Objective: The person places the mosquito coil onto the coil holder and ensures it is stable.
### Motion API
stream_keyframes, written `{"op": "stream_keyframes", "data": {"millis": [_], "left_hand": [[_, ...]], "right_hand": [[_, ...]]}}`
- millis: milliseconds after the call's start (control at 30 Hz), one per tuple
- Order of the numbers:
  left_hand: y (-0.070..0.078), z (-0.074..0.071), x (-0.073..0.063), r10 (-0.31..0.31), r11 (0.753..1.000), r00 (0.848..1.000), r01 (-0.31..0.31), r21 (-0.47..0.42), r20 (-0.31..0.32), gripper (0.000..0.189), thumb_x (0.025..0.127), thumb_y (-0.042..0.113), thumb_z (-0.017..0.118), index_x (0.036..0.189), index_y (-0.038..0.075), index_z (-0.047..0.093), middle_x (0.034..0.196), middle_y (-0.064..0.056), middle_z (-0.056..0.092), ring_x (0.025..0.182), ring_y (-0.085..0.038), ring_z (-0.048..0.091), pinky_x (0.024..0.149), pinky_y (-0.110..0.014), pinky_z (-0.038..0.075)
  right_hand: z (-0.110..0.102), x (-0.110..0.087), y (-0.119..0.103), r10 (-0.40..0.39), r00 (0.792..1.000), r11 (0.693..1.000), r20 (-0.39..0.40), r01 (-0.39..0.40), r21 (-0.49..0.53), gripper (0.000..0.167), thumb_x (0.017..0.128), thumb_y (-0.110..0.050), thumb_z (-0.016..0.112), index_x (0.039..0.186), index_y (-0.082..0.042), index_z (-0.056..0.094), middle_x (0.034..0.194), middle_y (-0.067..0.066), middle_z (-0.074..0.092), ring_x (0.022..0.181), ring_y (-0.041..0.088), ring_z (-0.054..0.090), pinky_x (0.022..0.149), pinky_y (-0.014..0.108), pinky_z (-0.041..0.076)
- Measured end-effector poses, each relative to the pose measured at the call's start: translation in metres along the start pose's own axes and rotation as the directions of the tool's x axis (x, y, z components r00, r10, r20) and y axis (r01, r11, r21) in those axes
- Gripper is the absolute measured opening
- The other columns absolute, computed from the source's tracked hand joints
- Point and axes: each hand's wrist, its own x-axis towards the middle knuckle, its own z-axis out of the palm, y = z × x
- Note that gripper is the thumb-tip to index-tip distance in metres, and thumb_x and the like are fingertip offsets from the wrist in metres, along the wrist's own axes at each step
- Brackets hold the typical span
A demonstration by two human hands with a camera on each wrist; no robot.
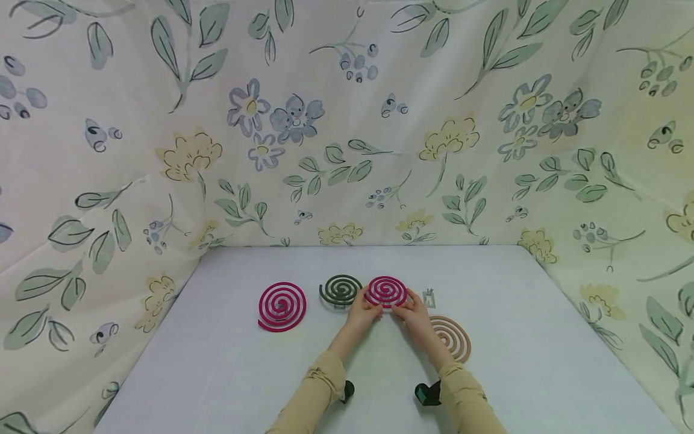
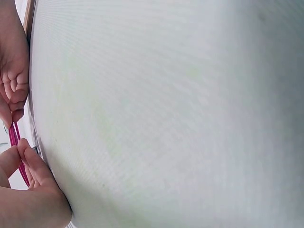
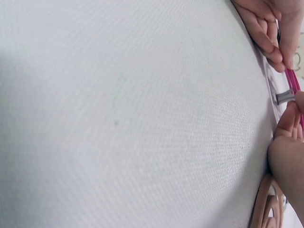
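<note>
Near the middle of the white table, both hands hold a magenta mosquito coil (image 1: 385,290) by its edge. My left hand (image 1: 364,313) pinches the left side, and my right hand (image 1: 414,314) pinches the right side. In the right wrist view, a small grey metal stand (image 3: 285,97) shows just below the magenta coil (image 3: 290,80), close to the right fingertips. A dark green coil (image 1: 340,289) lies directly left of the left hand, which overlaps its edge. Under the right forearm, a tan coil (image 1: 459,340) is partly hidden.
Farther left lies another magenta coil (image 1: 282,306), its stand partly showing beneath. A small metal stand (image 1: 429,298) lies just right of the right hand. Floral cloth (image 1: 347,120) hangs behind the white table (image 1: 228,374). Black wrist devices (image 1: 428,395) show by the sleeves.
</note>
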Motion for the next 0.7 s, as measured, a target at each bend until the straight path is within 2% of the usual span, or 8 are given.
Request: {"op": "stream_keyframes", "data": {"millis": [300,567,700], "left_hand": [[0.0004,0.0002,-0.0004,-0.004,1.0,1.0,0.004,0.003,0.002,0.063,0.086,-0.005,0.061,0.141,-0.006,0.031,0.073,-0.02,0.063,0.065,-0.013,0.062,0.068,-0.028,0.056],[0.0014,-0.0003,-0.0004,-0.001,1.0,1.0,0.001,0.01,0.001,0.063,0.087,-0.004,0.061,0.141,-0.007,0.03,0.076,-0.025,0.063,0.067,-0.017,0.063,0.068,-0.028,0.055],[0.0029,-0.0009,-0.0009,-0.006,1.0,1.0,0.006,0.011,0.013,0.062,0.087,-0.006,0.059,0.141,-0.009,0.029,0.08,-0.031,0.061,0.068,-0.022,0.064,0.07,-0.033,0.056]], "right_hand": [[-0.0003,-0.0011,-0.0013,-0.003,1.0,1.0,-0.001,0.003,-0.01,0.07,0.089,-0.001,0.06,0.146,0.007,0.021,0.071,-0.007,0.049,0.066,0.001,0.048,0.062,0.014,0.043],[0.0001,0.0009,0.0009,-0.002,1.0,1.0,0.001,0.002,0.015,0.07,0.088,0.002,0.059,0.146,0.007,0.019,0.071,-0.009,0.051,0.066,0.0,0.049,0.063,0.013,0.044],[0.0002,0.0007,0.0008,-0.004,1.0,1.0,0.001,0.004,0.019,0.07,0.088,0.002,0.059,0.146,0.007,0.019,0.07,-0.009,0.052,0.066,0.0,0.049,0.064,0.013,0.044]]}}
